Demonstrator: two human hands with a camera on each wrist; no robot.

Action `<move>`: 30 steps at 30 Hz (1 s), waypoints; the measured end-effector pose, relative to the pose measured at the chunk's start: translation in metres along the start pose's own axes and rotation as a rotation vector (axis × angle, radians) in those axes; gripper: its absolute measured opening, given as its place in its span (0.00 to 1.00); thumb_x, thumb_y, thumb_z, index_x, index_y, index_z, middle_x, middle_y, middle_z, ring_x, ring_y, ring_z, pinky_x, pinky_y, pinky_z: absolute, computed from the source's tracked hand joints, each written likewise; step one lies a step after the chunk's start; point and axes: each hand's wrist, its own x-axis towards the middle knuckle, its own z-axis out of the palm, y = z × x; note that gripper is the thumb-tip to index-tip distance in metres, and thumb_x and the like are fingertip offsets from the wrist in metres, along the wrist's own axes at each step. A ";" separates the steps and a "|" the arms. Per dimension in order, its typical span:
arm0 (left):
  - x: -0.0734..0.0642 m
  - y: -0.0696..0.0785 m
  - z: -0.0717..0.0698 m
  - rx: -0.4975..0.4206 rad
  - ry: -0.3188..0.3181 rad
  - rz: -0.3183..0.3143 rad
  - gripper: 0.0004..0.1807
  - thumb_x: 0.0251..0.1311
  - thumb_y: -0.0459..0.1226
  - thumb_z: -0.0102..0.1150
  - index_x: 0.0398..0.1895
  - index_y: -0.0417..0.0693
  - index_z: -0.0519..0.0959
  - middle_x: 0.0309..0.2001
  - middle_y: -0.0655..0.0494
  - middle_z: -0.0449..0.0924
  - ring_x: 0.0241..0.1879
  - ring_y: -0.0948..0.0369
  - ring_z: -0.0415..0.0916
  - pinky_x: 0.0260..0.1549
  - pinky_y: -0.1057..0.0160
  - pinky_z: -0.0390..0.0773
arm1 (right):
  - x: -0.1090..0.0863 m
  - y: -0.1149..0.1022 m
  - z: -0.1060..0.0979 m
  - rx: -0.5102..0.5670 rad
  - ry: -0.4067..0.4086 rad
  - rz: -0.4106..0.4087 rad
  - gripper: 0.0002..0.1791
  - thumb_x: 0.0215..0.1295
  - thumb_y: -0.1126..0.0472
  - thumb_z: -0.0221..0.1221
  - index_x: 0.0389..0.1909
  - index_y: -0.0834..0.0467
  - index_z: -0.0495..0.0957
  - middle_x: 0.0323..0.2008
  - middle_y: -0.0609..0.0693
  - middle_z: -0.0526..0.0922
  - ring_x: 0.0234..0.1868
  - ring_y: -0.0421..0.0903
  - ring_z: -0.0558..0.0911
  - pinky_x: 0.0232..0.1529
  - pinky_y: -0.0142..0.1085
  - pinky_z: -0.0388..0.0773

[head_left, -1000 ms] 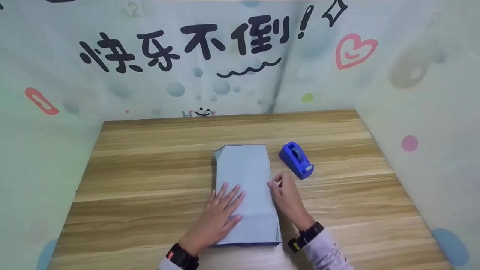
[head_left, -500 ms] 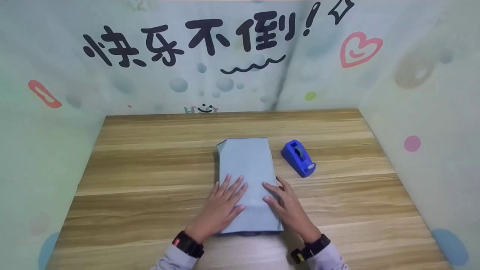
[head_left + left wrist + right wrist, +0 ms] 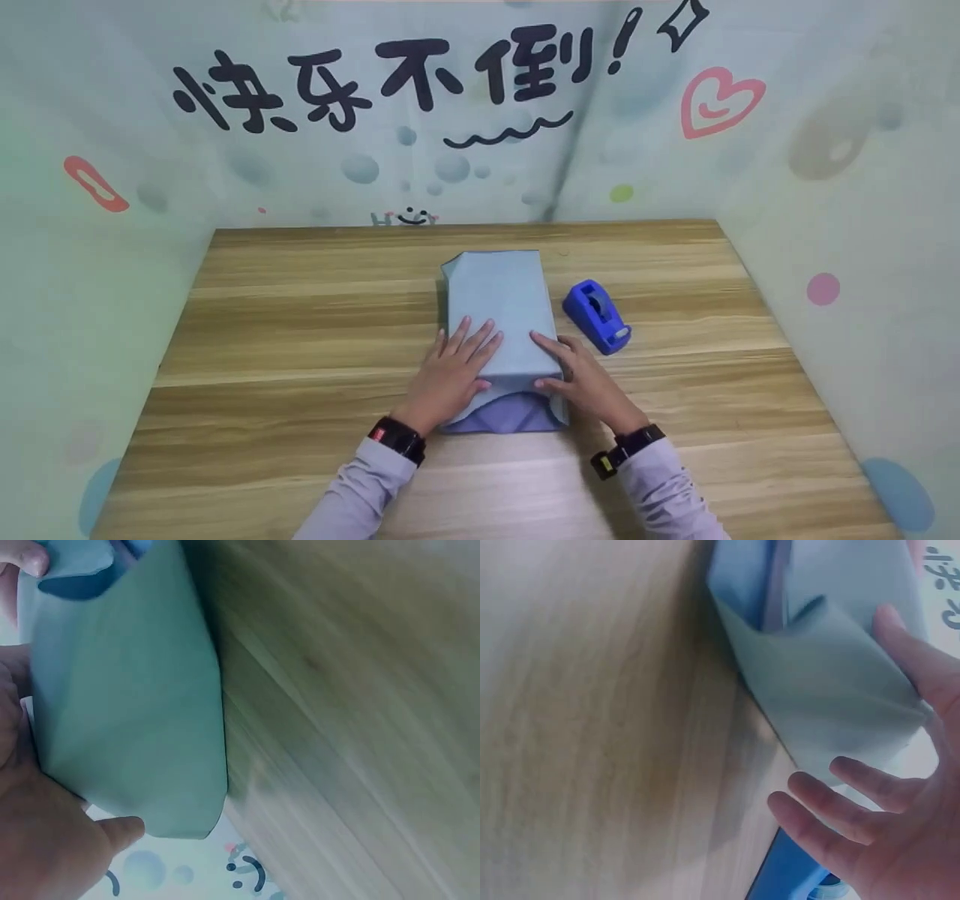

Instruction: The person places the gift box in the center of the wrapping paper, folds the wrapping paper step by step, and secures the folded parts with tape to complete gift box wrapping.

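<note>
A box-shaped package in light blue paper (image 3: pixel 506 289) lies lengthwise on the table. Its near end stands partly loose, with a purple-blue inner layer (image 3: pixel 510 415) showing beneath a curved paper edge. My left hand (image 3: pixel 448 375) rests on the top at the left, fingers spread and straight. On the right edge, my right hand (image 3: pixel 592 379) touches the top with thumb and index finger. In the right wrist view the other fingers (image 3: pixel 832 821) extend loosely beside the package's side. The left wrist view shows the package's long left side (image 3: pixel 135 705).
A blue tape dispenser (image 3: pixel 598 316) stands on the wooden table (image 3: pixel 300 337), just right of the package and beyond my right hand. A printed backdrop (image 3: pixel 637 150) encloses the table at the back and both sides.
The package and both hands have moved away from me, and its near end now shows the purple-blue layer. My right hand went from fingers bunched at the right edge to fingers spread on it.
</note>
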 end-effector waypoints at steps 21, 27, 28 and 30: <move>0.015 0.014 0.020 0.341 0.243 0.033 0.48 0.46 0.37 0.66 0.69 0.76 0.54 0.65 0.42 0.62 0.63 0.35 0.59 0.62 0.35 0.55 | -0.005 -0.009 0.020 -0.008 0.116 0.099 0.46 0.58 0.67 0.61 0.73 0.50 0.47 0.51 0.64 0.68 0.47 0.57 0.75 0.52 0.50 0.74; 0.016 0.021 0.023 0.423 0.264 0.034 0.50 0.42 0.38 0.67 0.69 0.76 0.54 0.66 0.45 0.62 0.64 0.37 0.59 0.61 0.35 0.57 | -0.017 -0.011 0.018 0.162 0.160 0.268 0.30 0.57 0.66 0.61 0.57 0.70 0.60 0.39 0.61 0.78 0.38 0.51 0.78 0.41 0.42 0.77; 0.016 0.022 0.023 0.422 0.260 0.044 0.49 0.43 0.37 0.66 0.70 0.73 0.54 0.67 0.47 0.61 0.65 0.39 0.58 0.62 0.37 0.56 | -0.019 -0.012 0.018 0.155 0.162 0.289 0.23 0.57 0.64 0.61 0.50 0.68 0.64 0.31 0.57 0.78 0.31 0.48 0.77 0.34 0.39 0.76; 0.016 0.022 0.024 0.428 0.246 0.072 0.46 0.47 0.35 0.62 0.71 0.66 0.54 0.70 0.52 0.57 0.68 0.44 0.55 0.64 0.41 0.56 | -0.022 -0.014 0.016 0.120 0.160 0.294 0.13 0.58 0.62 0.61 0.37 0.64 0.68 0.24 0.52 0.75 0.24 0.44 0.72 0.25 0.34 0.71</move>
